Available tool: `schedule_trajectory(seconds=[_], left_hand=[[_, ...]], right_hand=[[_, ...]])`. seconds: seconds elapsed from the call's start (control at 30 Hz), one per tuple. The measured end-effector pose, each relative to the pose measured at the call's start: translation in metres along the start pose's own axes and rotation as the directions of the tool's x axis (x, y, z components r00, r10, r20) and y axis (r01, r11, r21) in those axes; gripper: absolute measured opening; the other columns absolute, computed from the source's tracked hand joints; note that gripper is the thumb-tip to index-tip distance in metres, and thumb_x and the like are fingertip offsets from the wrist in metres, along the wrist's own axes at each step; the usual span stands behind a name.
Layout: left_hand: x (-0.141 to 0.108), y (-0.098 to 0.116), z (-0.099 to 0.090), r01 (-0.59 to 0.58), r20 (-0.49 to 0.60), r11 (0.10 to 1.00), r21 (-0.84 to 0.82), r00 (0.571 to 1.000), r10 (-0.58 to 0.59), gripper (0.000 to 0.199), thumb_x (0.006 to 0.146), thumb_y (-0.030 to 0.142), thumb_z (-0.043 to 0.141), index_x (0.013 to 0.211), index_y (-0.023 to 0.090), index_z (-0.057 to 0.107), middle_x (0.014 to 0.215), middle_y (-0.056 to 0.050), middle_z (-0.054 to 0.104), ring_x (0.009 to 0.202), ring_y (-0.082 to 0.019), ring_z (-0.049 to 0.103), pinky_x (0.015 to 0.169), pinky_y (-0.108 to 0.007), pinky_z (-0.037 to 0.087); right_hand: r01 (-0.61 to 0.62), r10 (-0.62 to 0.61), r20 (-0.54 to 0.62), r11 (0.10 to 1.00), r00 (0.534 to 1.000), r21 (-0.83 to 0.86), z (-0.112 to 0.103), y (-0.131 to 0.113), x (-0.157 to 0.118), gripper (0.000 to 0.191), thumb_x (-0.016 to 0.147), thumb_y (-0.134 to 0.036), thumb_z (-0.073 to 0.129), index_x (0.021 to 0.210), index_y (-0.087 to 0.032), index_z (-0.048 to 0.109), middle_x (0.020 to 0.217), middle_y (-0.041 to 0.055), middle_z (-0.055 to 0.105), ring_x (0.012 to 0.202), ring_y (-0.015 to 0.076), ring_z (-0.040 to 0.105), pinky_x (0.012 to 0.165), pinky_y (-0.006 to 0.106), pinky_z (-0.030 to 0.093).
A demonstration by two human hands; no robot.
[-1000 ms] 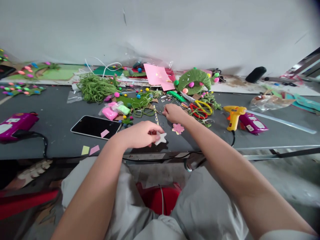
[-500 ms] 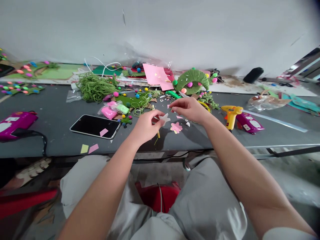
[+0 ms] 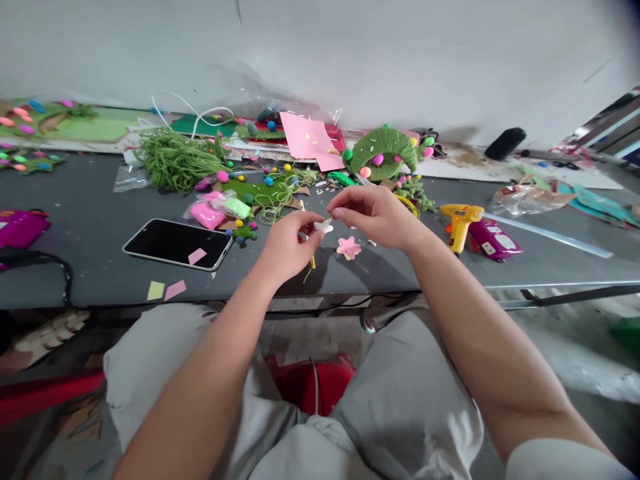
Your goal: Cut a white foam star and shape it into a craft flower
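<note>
Between the thumb and fingers of my left hand (image 3: 287, 247) is a small white star-shaped piece (image 3: 325, 227). My right hand (image 3: 376, 215) is pinched close beside it, its fingertips near the star's upper edge; whatever is between them is too small to make out. A pink flower-shaped paper cutout (image 3: 349, 248) with a yellowish edge lies on the table just below my right hand. Under my left hand a thin yellow strip (image 3: 313, 261) pokes out, partly covered by the fingers.
A phone (image 3: 175, 244) with a pink paper scrap lies to the left. Behind are green yarn (image 3: 180, 160), pink paper (image 3: 307, 141) and a green-wrapped ring (image 3: 383, 152) with pompoms. At right stands a yellow glue gun (image 3: 459, 223) beside a purple device (image 3: 494, 239).
My right hand has moved left and down to meet the white star in my left hand. The star looks flatter to view now. The whole view has shifted slightly.
</note>
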State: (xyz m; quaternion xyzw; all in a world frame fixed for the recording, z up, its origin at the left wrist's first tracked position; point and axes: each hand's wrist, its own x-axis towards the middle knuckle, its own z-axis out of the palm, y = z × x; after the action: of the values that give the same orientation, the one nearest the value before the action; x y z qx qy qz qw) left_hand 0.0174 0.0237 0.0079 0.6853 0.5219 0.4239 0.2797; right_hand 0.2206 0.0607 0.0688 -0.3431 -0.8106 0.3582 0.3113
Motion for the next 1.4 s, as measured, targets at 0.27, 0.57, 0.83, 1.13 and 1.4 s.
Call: schedule_trajectory(seconds=[0.27,0.57,0.83,1.13,1.4], left_hand=[[0.006,0.001,-0.005,-0.053,-0.089,0.997,-0.054,0.995,0.048,0.021,0.09,0.023,0.068,0.108,0.018,0.078,0.102,-0.007,0.078,0.087,-0.018,0.071,0.074,-0.028,0.053],[0.008,0.007,-0.002,-0.088,-0.164,0.995,-0.045,0.983,0.079,0.02,0.09,0.028,0.069,0.103,0.018,0.08,0.102,-0.008,0.076,0.088,-0.018,0.069,0.073,-0.027,0.053],[0.007,0.015,-0.006,-0.067,-0.158,0.997,-0.047,0.986,0.058,0.02,0.092,0.032,0.068,0.105,0.021,0.08,0.106,-0.007,0.075,0.089,-0.019,0.066,0.068,-0.028,0.049],[0.008,0.013,-0.003,0.091,-0.085,0.875,-0.476,0.985,-0.149,0.042,0.085,0.051,0.079,0.112,0.019,0.08,0.105,-0.007,0.081,0.094,-0.024,0.075,0.086,-0.036,0.061],[0.007,0.01,-0.005,0.122,-0.059,0.852,-0.51,0.983,-0.176,0.041,0.083,0.049,0.081,0.115,0.022,0.081,0.109,-0.007,0.081,0.097,-0.026,0.076,0.086,-0.038,0.063]], right_hand=[[-0.133,0.133,0.042,0.991,0.99,-0.005,-0.01,-0.003,-0.003,0.014,0.084,-0.014,0.06,0.094,-0.016,0.069,0.074,-0.0001,0.062,0.065,0.0123,0.053,0.058,0.027,0.041],[-0.146,0.148,0.035,0.988,0.988,-0.045,0.005,0.0,-0.001,0.015,0.096,-0.034,0.064,0.098,-0.02,0.067,0.06,-0.0057,0.05,0.053,0.0111,0.044,0.054,0.027,0.034],[-0.068,0.061,-0.095,0.996,0.994,-0.065,0.016,0.006,0.003,0.016,0.1,-0.03,0.058,0.091,-0.019,0.064,0.077,0.0005,0.062,0.064,0.0129,0.05,0.061,0.029,0.038],[-0.03,0.01,-0.193,0.994,0.981,-0.101,0.03,0.002,0.004,0.01,0.095,-0.027,0.061,0.095,-0.018,0.065,0.072,-0.0017,0.057,0.06,0.0119,0.048,0.059,0.028,0.038],[-0.028,-0.001,-0.205,0.99,0.979,-0.138,0.035,0.004,0.003,0.008,0.094,-0.027,0.062,0.092,-0.02,0.066,0.069,-0.0023,0.058,0.06,0.013,0.049,0.058,0.028,0.038]])
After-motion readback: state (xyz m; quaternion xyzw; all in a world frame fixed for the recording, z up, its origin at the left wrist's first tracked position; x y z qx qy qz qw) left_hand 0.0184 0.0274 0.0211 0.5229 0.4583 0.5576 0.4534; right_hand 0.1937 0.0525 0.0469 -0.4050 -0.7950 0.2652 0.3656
